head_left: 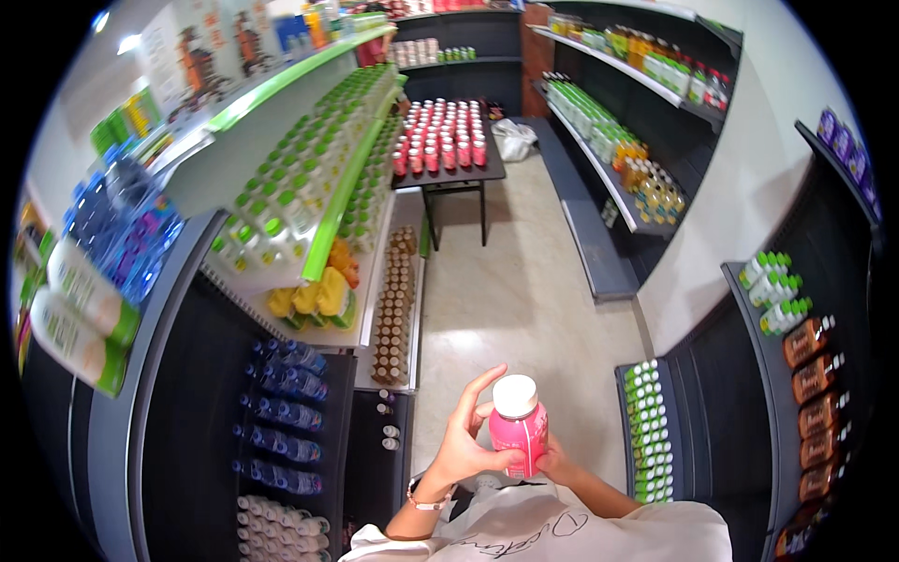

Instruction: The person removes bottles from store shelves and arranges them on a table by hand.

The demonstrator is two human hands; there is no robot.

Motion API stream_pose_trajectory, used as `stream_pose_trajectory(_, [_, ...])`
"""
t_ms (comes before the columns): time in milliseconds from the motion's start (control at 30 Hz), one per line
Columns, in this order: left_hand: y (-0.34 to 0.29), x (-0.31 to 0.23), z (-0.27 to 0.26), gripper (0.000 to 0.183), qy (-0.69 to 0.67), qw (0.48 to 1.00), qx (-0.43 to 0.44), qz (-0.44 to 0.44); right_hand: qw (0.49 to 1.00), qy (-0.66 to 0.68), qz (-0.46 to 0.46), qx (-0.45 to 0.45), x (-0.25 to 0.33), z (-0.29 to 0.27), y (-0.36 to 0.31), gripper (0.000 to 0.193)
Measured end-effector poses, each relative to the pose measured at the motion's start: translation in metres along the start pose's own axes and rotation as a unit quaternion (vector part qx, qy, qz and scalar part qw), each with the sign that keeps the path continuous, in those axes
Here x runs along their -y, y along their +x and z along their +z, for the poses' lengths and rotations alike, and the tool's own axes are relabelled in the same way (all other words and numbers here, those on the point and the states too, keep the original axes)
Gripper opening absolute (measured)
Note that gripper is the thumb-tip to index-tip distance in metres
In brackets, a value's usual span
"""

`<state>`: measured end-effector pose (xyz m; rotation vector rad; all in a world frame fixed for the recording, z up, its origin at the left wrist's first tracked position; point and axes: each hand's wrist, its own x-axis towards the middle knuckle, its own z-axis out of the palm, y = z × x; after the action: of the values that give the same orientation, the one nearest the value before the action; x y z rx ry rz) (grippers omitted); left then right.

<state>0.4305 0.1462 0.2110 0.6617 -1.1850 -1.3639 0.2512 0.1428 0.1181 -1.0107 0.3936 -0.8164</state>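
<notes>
A pink bottle (521, 436) with a white cap is held upright in front of my body, near the lower middle. My left hand (468, 444) grips it from the left, thumb across its lower front and the index finger raised beside the cap. At its lower right side is my right hand (556, 461), touching the bottle, with most of its fingers hidden behind it. Beyond, a dark table (465, 174) carries many pink bottles (448, 140) with white caps, alike in look, standing in rows.
Green-edged shelves (323, 239) with green-capped bottles line the left. Below them lie blue water bottles (292, 412). On the right, dark shelves (599, 173) hold assorted drinks, and nearer stand green-capped bottles (648, 433). A pale floor aisle (524, 281) runs between. A white bag (513, 140) lies beside the table.
</notes>
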Motion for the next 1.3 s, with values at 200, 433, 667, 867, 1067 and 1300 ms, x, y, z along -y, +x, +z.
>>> stream_pose_trajectory(200, [0.041,0.061,-0.019,0.096,-0.094,0.989,0.04,-0.107,0.996,0.028,0.081,-0.022,0.01,-0.026,0.017,0.057])
stream_pose_trajectory(433, [0.109,0.097,-0.065,0.088,-0.114,0.976,0.046,-0.179,0.987,0.118,0.082,-0.076,-0.001,-0.07,0.089,0.06])
stream_pose_trajectory(667, [0.21,0.096,-0.137,0.082,-0.019,0.979,0.047,-0.197,0.975,0.198,0.077,-0.072,0.025,-0.104,0.218,0.065])
stream_pose_trajectory(867, [0.299,0.113,-0.195,0.067,-0.073,0.971,0.075,-0.214,0.974,0.18,0.104,-0.092,0.046,-0.142,0.303,0.063])
stream_pose_trajectory(1067, [0.37,0.147,-0.192,0.052,-0.039,0.942,0.103,-0.317,0.956,0.201,0.069,-0.201,0.057,-0.194,0.325,0.056])
stream_pose_trajectory(1300, [0.463,0.199,-0.172,0.046,-0.021,0.91,0.15,-0.387,0.916,0.17,0.087,-0.354,0.086,-0.277,0.348,0.053])
